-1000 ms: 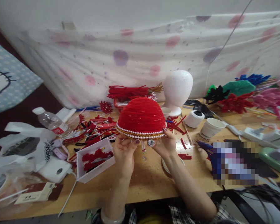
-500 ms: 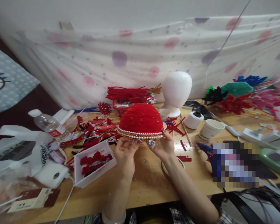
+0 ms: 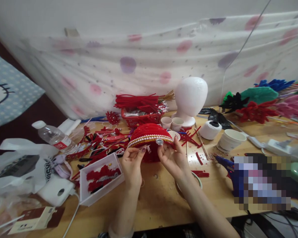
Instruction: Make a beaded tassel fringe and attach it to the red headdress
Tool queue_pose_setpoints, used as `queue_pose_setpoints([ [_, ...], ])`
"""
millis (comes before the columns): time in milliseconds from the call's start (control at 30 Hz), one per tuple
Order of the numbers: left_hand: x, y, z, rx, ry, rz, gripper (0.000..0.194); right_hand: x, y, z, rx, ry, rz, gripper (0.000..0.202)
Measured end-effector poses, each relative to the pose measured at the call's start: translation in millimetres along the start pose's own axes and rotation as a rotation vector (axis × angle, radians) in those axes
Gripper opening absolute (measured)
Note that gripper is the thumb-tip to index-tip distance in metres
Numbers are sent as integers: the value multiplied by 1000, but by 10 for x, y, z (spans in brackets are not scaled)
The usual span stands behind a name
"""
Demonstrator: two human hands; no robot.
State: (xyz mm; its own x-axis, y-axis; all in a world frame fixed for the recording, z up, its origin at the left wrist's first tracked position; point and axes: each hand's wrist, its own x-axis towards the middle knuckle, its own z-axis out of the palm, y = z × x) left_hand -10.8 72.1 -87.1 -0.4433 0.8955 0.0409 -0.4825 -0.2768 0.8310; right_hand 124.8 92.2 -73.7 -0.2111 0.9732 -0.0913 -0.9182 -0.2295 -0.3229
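A red domed cap (image 3: 149,131) is held up above the wooden table, tilted so that part of its inside shows. Rows of white pearl beads and gold trim (image 3: 149,138) run round its rim, with a round sparkling rhinestone (image 3: 159,141) at the front. My left hand (image 3: 133,163) pinches the rim on the left, thumb on the near side. On the right, my right hand (image 3: 172,158) grips the same rim close to the rhinestone. Behind the cap stand a red basket (image 3: 141,119) with red stems on top and a white foam head (image 3: 190,99).
A white box (image 3: 101,190) with red pieces lies left of my hands, near a water bottle (image 3: 53,137). Paper cups (image 3: 230,140), a thread cone (image 3: 210,130) and a blue glue gun (image 3: 224,162) sit to the right. Coloured flowers (image 3: 257,110) lie at the back right.
My hands have tipped the cap's crown back and down, so the rim faces me and the inside shows. The basket and cups behind it are now more visible.
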Motion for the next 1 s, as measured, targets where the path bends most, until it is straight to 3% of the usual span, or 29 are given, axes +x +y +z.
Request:
queue_pose_setpoints([
  [200,13,29,25,27,-38,0,38,-87,63,-20,-207,-7,47,36],
  [367,-118,102,-26,43,-66,-85,39,-317,91,-129,-503,-7,5,31],
  [500,-335,92,-114,83,-82,-178,36,-557,118,-195,-901,-58,-161,20],
  [700,-575,-6,-163,92,-72,-263,33,-721,172,-273,-1110,-29,-382,13],
  [833,-663,-36,-174,135,-190,-334,34,-732,166,-325,-1226,-74,-531,10],
  [1000,-714,7,-196,323,-372,-325,30,-727,114,-353,-1405,-136,-681,13],
])
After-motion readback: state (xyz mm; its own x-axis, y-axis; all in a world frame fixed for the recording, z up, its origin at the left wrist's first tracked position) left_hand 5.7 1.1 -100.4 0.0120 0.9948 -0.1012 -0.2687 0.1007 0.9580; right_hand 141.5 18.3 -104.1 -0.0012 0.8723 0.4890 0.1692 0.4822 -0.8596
